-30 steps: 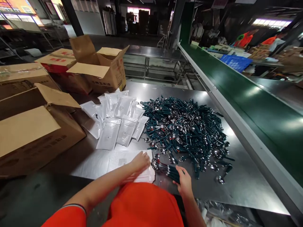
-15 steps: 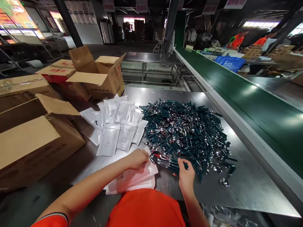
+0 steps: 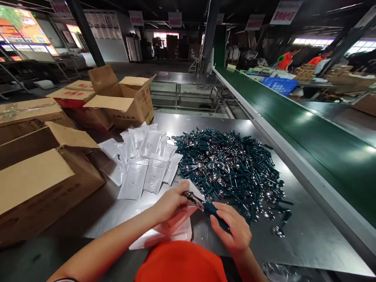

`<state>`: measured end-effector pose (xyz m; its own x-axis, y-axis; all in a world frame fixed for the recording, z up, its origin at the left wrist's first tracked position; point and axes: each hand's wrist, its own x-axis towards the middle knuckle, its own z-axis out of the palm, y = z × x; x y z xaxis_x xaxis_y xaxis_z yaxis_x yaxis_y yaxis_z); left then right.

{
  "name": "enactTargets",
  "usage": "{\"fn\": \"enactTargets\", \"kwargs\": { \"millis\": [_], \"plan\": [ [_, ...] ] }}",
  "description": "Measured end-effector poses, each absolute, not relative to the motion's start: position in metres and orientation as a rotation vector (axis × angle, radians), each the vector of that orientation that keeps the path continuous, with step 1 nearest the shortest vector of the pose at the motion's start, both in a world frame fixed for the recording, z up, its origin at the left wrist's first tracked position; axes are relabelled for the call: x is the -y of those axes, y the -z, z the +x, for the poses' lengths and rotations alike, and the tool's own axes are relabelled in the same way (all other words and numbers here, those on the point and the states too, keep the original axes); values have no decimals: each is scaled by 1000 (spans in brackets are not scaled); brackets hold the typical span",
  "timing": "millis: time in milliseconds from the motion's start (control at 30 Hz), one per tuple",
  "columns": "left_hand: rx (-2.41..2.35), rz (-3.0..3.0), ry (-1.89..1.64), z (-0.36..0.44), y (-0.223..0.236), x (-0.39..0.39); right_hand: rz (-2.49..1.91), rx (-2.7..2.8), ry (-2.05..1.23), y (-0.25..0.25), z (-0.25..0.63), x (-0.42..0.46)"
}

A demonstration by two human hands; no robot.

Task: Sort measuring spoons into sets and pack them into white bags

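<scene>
My right hand (image 3: pixel 233 227) is closed around the dark green handles of a bundle of spoons (image 3: pixel 208 207). The shiny metal ends point left, into or against the mouth of a white bubble mailer (image 3: pixel 194 188). My left hand (image 3: pixel 172 203) grips that mailer, with its fingers around the edge by the metal ends. How far in the spoons are, I cannot tell. Below my left hand lies a stack of similar mailers (image 3: pixel 180 234). Beyond my right hand spreads a large heap of green-handled spoons (image 3: pixel 229 160). Left of the heap lie several plump white mailers (image 3: pixel 133 178).
Open cardboard boxes (image 3: pixel 47 172) stand along the left, with another open carton (image 3: pixel 123 103) behind. A green conveyor belt (image 3: pixel 282 113) runs along the right of the metal table (image 3: pixel 308 235). Across it are a blue basket (image 3: pixel 279 85) and people in orange (image 3: pixel 284 60).
My left hand has lifted a mailer off the stack and tilted its mouth toward the spoons. The right hand has brought the bundle to it and now wraps round the handles.
</scene>
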<state>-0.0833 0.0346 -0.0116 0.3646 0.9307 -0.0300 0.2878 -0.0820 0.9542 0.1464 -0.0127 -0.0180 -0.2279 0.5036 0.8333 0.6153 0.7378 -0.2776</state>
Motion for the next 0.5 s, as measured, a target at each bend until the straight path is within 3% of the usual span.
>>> {"fn": "enactTargets", "kwargs": {
  "millis": [167, 333, 500],
  "plan": [
    [-982, 1734, -718, -62, -2, -9, -1193, 1997, -148, 2, 132, 4],
    [-989, 1876, -900, -61, -14, 2, -1212, 1931, -134, -14, 130, 3],
    [-1045, 2138, -1155, -75, -19, 12, -1037, 1652, -675, -4, 137, 8]
  ]
}}
